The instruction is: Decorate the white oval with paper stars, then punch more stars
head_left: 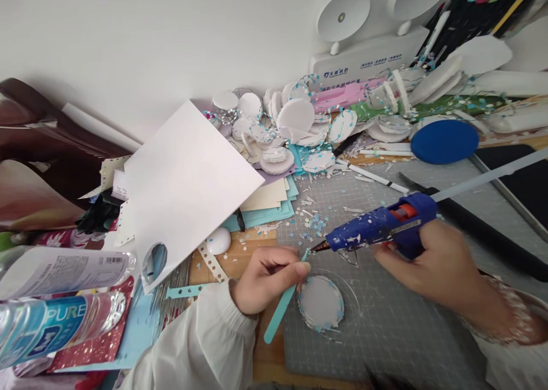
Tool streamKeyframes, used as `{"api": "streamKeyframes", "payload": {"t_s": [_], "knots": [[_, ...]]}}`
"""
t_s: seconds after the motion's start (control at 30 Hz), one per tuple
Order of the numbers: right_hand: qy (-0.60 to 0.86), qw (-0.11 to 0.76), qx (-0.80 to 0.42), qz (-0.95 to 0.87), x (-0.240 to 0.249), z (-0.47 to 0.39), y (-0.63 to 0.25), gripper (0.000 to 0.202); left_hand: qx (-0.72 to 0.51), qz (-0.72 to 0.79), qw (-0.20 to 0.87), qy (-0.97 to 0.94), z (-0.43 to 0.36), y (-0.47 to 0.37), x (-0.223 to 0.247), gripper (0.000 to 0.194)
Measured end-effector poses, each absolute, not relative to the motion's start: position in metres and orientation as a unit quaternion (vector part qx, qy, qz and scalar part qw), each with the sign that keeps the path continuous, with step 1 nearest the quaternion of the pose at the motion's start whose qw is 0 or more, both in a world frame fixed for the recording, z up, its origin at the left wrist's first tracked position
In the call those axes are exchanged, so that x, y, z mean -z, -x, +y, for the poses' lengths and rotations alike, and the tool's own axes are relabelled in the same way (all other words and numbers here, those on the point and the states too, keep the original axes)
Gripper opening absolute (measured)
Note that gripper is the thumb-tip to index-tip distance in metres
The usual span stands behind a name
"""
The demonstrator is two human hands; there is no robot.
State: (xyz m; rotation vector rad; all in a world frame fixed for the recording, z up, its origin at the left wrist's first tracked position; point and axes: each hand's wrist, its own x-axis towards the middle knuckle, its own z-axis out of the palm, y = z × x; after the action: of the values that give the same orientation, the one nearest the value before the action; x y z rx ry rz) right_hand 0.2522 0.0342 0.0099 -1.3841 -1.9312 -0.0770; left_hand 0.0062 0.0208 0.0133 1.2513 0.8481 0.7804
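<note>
Looks partway through, judging by pile of trimmed discs (295, 115) near 12 o'clock against wall (171, 36) (12 = top of view). Done: disc (321, 302) on mat (385, 344), edged with fine wire and blue bits, lying at 4 o'clock from left hand (274, 278). Left, as far as visible: rim stretches with little or no blue, plus loose wire (357, 298) looping out toward 3 o'clock. Also loose star bits (317, 223) on mat, at 12 o'clock from nozzle (320, 246). Cannot tell total count or share finished. Strip (278, 316) held low of center, just beside disc on its 9 to 11 o'clock side; teal, narrow, with upper end toward 1 o'clock, rounded lower end toward 7, so long axis 1–7. Gun (363, 227) at 2 o'clock from left hand, with nozzle pointing between 8 and 9, glue stick (492, 176) out of back between 2 and 3, long axis roughly the same line. Nozzle right at strip's upper end; contact too small to confirm. Left hand clamped on strip, in thumb-and-finger pinch near upper end. Right hand (440, 264) wrapped on gun handle; cannot tell trigger squeeze. Hands apart from each other, with nozzle and strip tip between.
</note>
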Motion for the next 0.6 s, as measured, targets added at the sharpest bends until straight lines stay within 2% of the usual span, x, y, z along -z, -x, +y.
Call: {"api": "streamKeyframes", "payload": {"t_s": [0.6], "knots": [[0.536, 0.365, 0.048, -0.760, -0.0067, 0.0328, -0.2558, 0.023, -0.338, 0.378, 0.661, -0.553, 0.0222, -0.0070, -0.0149, 0.049]]}}
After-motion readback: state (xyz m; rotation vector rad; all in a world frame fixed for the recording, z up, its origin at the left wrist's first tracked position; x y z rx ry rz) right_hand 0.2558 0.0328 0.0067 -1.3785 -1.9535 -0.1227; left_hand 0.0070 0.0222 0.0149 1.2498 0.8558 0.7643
